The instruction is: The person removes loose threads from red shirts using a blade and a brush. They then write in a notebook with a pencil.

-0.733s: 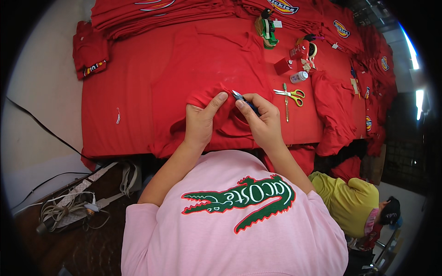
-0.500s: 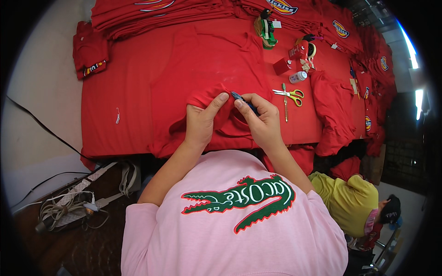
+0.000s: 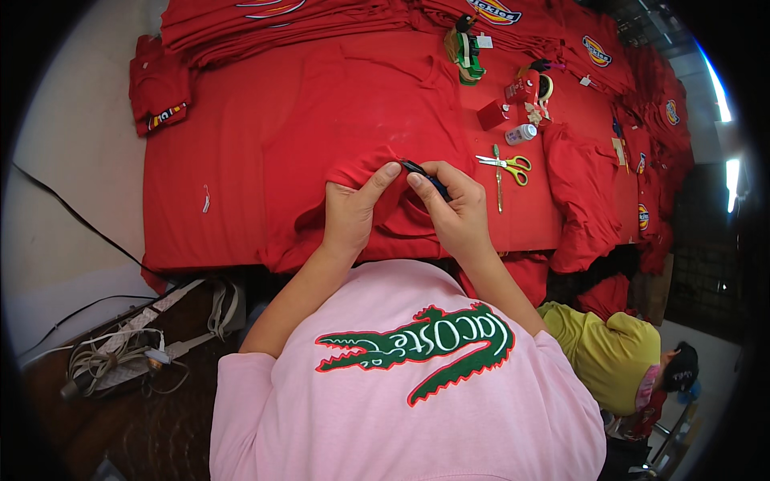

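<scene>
A red T-shirt lies spread over the red-covered table. My left hand is closed on a gathered fold of it, thumb on top. Close beside that thumb, my right hand grips a small dark tool that looks like thread snips, its tip at the raised edge of the cloth. The fingers hide most of the tool, so whether its blades are apart does not show. To the right of my right hand lie yellow-handled scissors, crossed over a thin slim tool.
Folded red shirts are stacked along the far edge. A white bottle, a red box and a green tape dispenser stand at right. Coiled cables lie lower left. Another person in yellow is at lower right.
Both hands stay at the same spot on the shirt. The dark tool has turned slightly in my right hand; the whole view has shifted a little.
</scene>
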Demonstrator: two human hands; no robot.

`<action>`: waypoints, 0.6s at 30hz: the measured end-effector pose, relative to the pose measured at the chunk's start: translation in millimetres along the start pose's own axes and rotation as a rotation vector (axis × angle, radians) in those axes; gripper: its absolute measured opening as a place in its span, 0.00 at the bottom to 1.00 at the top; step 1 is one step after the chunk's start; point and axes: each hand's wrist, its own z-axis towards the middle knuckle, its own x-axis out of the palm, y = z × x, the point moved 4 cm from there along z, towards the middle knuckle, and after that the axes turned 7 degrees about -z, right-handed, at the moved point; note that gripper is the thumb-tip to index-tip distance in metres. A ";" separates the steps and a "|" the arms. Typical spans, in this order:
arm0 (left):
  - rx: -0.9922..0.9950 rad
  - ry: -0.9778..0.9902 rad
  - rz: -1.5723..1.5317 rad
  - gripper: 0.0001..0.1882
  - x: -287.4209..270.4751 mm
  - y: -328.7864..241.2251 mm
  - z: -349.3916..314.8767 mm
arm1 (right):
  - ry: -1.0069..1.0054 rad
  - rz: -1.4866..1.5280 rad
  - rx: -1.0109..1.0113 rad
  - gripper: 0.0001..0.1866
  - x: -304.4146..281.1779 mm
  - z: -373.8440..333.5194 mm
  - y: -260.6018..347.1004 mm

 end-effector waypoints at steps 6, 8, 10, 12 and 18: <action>0.000 0.009 0.052 0.06 2.3 -1.8 0.8 | -0.003 -0.028 -0.031 0.10 -2.2 1.5 0.5; -0.008 0.016 0.053 0.07 4.4 -3.0 1.0 | -0.014 -0.040 -0.050 0.10 -2.8 1.2 -2.0; -0.021 0.035 0.048 0.07 6.4 -4.0 0.9 | -0.057 0.019 -0.007 0.10 -2.3 0.0 -10.5; -0.005 0.033 0.075 0.07 3.7 -2.5 0.2 | -0.113 0.077 0.034 0.10 -5.1 3.0 -15.4; 0.037 0.070 0.161 0.09 9.1 -5.9 -1.7 | -0.103 -0.007 -0.101 0.08 -13.6 10.4 -0.7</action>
